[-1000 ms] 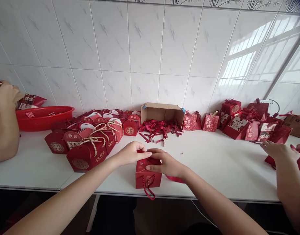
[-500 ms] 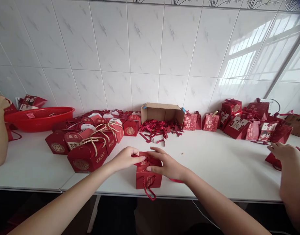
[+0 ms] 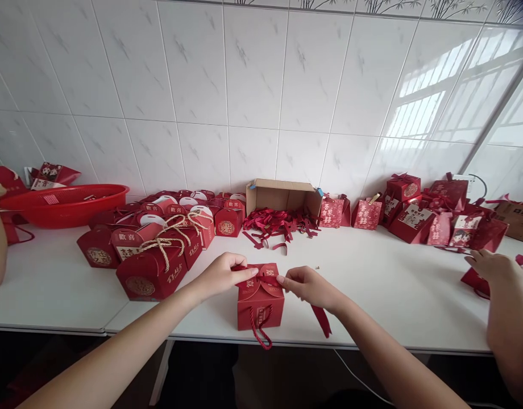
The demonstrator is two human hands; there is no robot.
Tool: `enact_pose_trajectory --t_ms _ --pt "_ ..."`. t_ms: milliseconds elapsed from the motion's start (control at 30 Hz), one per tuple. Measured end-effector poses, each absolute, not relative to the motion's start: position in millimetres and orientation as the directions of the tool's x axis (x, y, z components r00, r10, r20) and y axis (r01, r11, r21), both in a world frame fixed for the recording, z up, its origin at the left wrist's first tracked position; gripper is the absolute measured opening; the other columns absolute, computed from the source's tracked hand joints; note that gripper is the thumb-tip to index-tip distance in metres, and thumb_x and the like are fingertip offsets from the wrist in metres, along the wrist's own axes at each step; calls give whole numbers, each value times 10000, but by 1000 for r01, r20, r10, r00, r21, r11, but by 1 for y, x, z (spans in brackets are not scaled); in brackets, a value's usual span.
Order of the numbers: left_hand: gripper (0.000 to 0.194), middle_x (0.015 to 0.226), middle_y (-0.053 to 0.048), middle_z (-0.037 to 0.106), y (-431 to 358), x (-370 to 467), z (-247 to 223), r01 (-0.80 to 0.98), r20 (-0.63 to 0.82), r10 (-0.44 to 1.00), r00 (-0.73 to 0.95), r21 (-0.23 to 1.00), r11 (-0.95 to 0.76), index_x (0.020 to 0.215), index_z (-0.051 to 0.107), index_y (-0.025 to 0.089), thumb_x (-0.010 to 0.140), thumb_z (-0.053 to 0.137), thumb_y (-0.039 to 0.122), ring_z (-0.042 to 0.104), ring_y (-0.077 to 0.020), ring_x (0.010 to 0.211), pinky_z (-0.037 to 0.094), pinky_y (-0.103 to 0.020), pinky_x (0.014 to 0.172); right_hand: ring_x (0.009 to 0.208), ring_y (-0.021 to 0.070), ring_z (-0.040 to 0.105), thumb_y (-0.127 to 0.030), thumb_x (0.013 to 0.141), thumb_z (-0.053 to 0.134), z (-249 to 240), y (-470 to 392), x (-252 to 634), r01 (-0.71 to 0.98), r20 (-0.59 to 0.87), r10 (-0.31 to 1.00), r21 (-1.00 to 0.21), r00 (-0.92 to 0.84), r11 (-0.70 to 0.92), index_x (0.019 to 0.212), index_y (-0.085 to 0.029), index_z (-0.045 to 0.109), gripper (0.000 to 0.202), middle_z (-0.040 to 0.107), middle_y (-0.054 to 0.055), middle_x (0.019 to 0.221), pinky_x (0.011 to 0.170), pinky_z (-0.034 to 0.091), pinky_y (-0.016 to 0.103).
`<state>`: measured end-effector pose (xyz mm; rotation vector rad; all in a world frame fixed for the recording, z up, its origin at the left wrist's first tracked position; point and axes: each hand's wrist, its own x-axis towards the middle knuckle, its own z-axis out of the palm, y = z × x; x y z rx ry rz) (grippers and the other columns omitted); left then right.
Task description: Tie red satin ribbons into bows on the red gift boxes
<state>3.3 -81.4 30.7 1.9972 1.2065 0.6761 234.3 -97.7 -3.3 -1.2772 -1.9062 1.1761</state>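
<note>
A small red gift box (image 3: 260, 309) with gold print stands near the table's front edge, its rounded top flaps folded together. A twisted red cord handle (image 3: 258, 334) hangs down its front. Across the top runs a dark red ribbon (image 3: 268, 279), passing through the middle of the flaps. My left hand (image 3: 227, 278) pinches the ribbon at the box's upper left. My right hand (image 3: 306, 284) is closed on the ribbon just right of the box, and a loose tail of it dangles below that hand.
Several finished-looking red boxes (image 3: 153, 278) with gold cord bows stand at left, before a red plastic basket (image 3: 86, 207). Behind, a cardboard box (image 3: 282, 187) spills cut ribbons (image 3: 278, 224). More red packages (image 3: 410, 218) are piled at right, near another person's hand (image 3: 500, 270).
My right hand has moved off the box top to the right, drawing the ribbon out sideways. The top flaps and ribbon now show. My left hand has barely moved.
</note>
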Motion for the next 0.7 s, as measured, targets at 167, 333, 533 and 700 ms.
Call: enact_pose_trajectory --t_ms 167,333,533,700 --pt "483 573 61 180 -77 7 23 631 121 923 364 697 -340 558 226 201 758 548 502 213 -101 538 166 -260 516 531 84 337 -505 802 571 3 -93 243 318 43 930 -933 -366 169 573 -161 471 425 410 -35 546 523 261 237" --pt "456 539 66 220 -72 5 11 631 89 920 383 702 -331 544 260 198 756 540 489 236 -98 524 184 -253 511 534 89 345 -515 777 601 -15 -89 257 278 8 912 -951 -410 134 582 -157 495 421 409 -37 547 544 272 248" --pt "448 565 68 196 -69 1 9 607 126 897 424 695 -385 563 235 200 756 553 450 226 -99 544 189 -246 519 642 125 482 -606 796 550 -12 -89 258 254 -39 845 -960 -533 116 652 -150 547 479 555 3 629 702 356 272" --pt "400 588 65 264 -68 1 10 594 150 877 457 683 -426 573 288 193 754 568 415 275 -103 575 239 -238 544 597 129 498 -680 782 501 -2 -87 246 381 -164 803 -921 -574 84 620 -149 556 557 594 18 568 724 356 288"
